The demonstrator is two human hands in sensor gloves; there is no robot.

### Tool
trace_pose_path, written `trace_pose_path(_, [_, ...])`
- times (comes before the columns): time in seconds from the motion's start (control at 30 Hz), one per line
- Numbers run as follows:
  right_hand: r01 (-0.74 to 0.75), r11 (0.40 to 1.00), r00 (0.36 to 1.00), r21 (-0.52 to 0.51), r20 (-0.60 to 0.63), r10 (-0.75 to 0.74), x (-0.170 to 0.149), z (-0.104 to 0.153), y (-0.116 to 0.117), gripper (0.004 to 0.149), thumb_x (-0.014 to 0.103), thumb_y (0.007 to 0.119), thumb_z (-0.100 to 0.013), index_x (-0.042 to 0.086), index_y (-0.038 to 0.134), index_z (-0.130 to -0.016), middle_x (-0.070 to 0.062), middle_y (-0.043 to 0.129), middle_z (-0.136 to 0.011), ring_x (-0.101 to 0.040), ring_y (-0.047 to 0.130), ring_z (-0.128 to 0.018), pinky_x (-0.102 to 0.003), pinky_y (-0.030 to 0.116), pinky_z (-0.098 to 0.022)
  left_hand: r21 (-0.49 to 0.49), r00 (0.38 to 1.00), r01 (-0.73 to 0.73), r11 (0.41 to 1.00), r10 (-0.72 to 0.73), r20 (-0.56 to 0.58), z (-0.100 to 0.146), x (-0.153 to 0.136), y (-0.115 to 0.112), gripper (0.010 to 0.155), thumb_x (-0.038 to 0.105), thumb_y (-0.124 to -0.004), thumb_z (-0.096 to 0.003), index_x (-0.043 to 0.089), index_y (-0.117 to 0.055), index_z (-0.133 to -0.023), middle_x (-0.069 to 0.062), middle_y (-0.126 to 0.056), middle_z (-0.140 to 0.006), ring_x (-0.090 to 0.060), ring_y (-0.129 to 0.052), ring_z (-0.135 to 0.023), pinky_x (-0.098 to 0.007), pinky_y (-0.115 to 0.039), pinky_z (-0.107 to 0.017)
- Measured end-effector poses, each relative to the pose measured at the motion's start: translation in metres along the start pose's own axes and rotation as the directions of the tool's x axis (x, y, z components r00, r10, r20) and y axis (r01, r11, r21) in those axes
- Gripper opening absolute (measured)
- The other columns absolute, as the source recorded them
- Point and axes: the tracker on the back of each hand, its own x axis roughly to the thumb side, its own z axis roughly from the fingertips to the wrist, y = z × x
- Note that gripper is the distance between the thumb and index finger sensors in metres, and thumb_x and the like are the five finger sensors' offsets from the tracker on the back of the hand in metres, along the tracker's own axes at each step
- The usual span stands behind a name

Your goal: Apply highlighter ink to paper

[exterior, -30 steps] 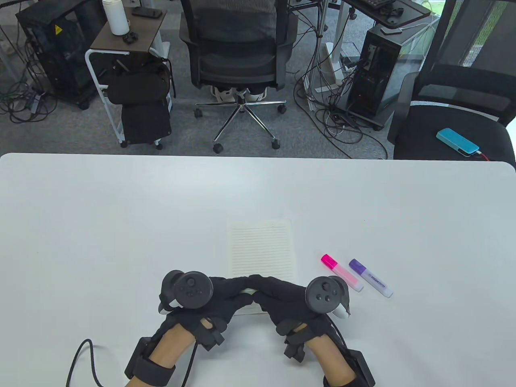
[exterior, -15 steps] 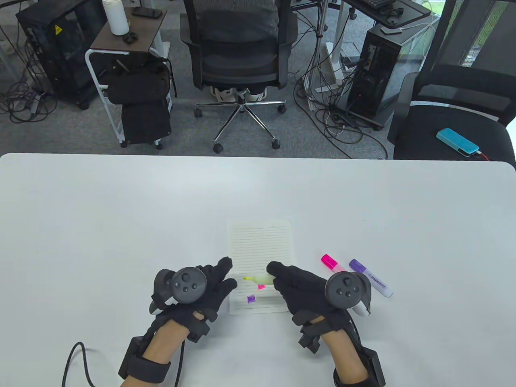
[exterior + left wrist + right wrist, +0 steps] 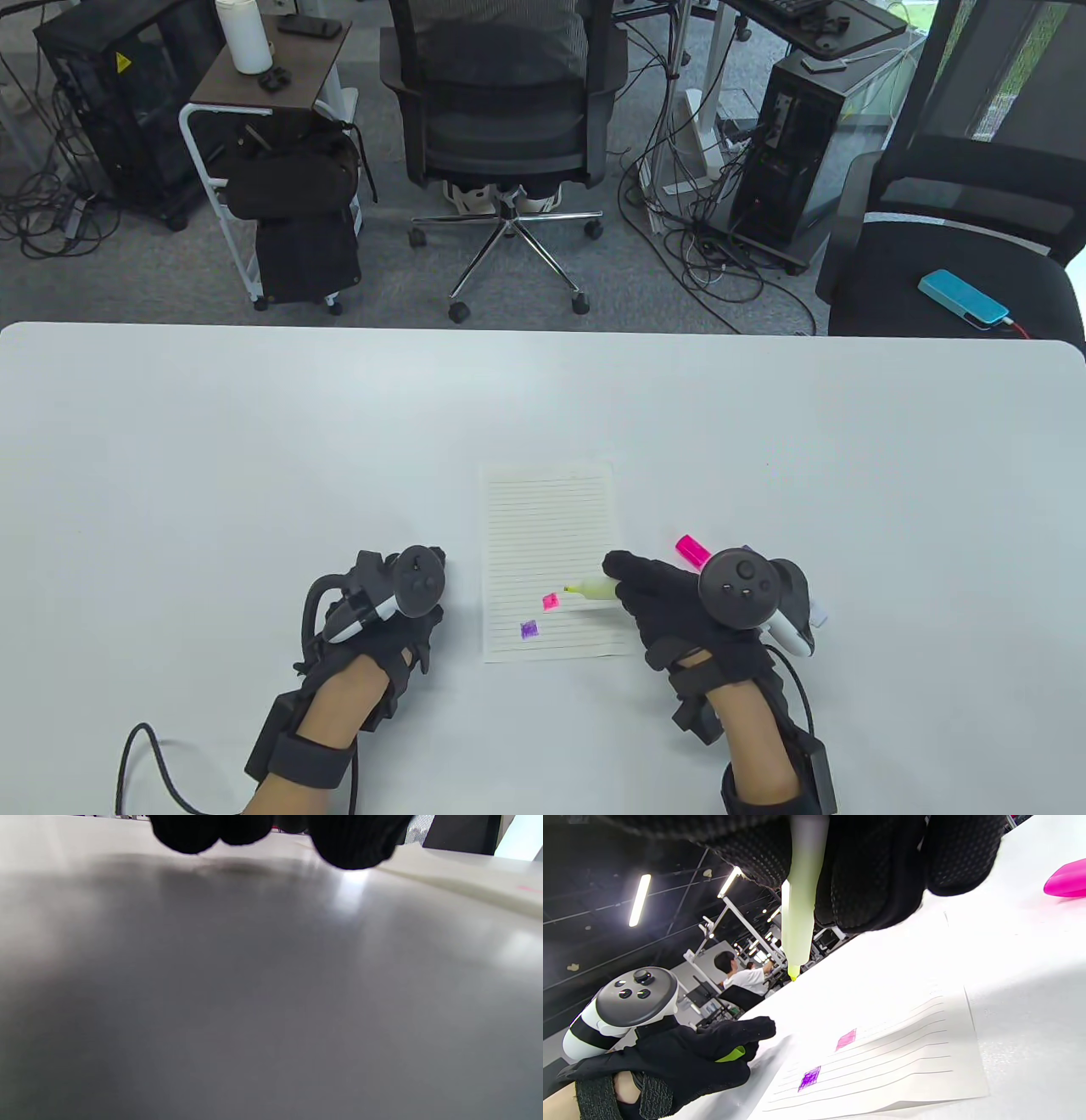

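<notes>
A lined paper sheet (image 3: 547, 526) lies on the white table (image 3: 254, 441), with a pink mark (image 3: 551, 602) and a purple mark (image 3: 529, 629) near its lower edge. My right hand (image 3: 653, 594) grips an uncapped yellow highlighter (image 3: 592, 588), its tip just above the paper right of the pink mark. The right wrist view shows the highlighter (image 3: 799, 899) held clear of the paper (image 3: 903, 1065). My left hand (image 3: 399, 611) rests on the table left of the paper, closed around the yellow cap (image 3: 731, 1054).
A pink highlighter (image 3: 693, 549) lies right of the paper, partly under my right hand; the purple one is almost hidden behind the tracker. Office chairs, a cart and computer towers stand beyond the far table edge.
The hands pulled apart, uncapping the yellow highlighter. My left hand moved left off the paper with the cap; my right hand moved right, pen tip now beside the pink mark.
</notes>
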Motion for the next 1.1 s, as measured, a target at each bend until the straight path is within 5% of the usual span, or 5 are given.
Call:
trace_pose_path(0.47, [-0.032,0.998,0.999,-0.047,-0.008,0.032,-0.008,0.027,0.015,0.043,0.028,0.075,-0.062,0.019,0.07,-0.104,-0.018,0.088,-0.084,-0.038,0.093,-0.055,-0.062,0.07,-0.059,-0.007,1.0,0.017,1.0,-0.017,0.021,0.006,0.011,-0.001,0.077,0.055,-0.067,-0.0448,0.027,-0.031,-0.107,-0.011,-0.027,-0.11,-0.037,-0.047,-0.096,-0.065,-0.034,-0.073])
trace_pose_path(0.67, [-0.071,0.997,0.997,-0.038,-0.022,0.07,-0.008,0.023,0.025,0.043,0.029,0.075,-0.063,0.019,0.07,-0.104,-0.018,0.088,-0.084,-0.037,0.093,-0.055,-0.062,0.07,-0.059,0.093,0.959,-0.069,0.993,0.04,0.281,0.025,0.053,0.012,0.072,0.054,-0.067,-0.0449,0.027,-0.043,-0.107,-0.009,-0.031,-0.112,-0.038,-0.046,-0.099,-0.064,-0.038,-0.073])
trace_pose_path(0.8, [-0.073,0.997,0.996,-0.003,-0.06,0.072,-0.012,0.02,0.033,0.043,0.03,0.073,-0.063,0.018,0.069,-0.104,-0.018,0.087,-0.085,-0.038,0.093,-0.056,-0.062,0.07,-0.059,0.006,0.918,-0.029,1.0,0.024,0.396,0.032,0.087,-0.001,0.068,0.055,-0.067,-0.0449,0.03,-0.051,-0.106,-0.007,-0.035,-0.114,-0.039,-0.045,-0.102,-0.065,-0.037,-0.073])
trace_pose_path(0.97, [-0.098,0.995,0.992,0.009,-0.074,0.099,-0.012,0.019,0.035,0.043,0.03,0.073,-0.063,0.019,0.069,-0.104,-0.018,0.086,-0.086,-0.037,0.092,-0.057,-0.061,0.07,-0.059,-0.085,0.926,0.099,0.991,-0.06,0.372,0.029,0.095,-0.016,0.066,0.056,-0.065,-0.0454,0.033,-0.052,-0.106,-0.007,-0.042,-0.114,-0.039,-0.049,-0.102,-0.064,-0.043,-0.072])
trace_pose_path(1.1, [-0.098,0.995,0.992,0.017,-0.073,0.099,-0.012,0.017,0.04,0.043,0.03,0.073,-0.063,0.019,0.069,-0.105,-0.017,0.086,-0.086,-0.037,0.092,-0.057,-0.061,0.07,-0.06,-0.082,0.929,0.049,0.995,-0.016,0.369,0.028,0.094,-0.015,0.065,0.055,-0.066,-0.0451,0.031,-0.057,-0.105,-0.007,-0.045,-0.113,-0.04,-0.053,-0.101,-0.064,-0.047,-0.071])
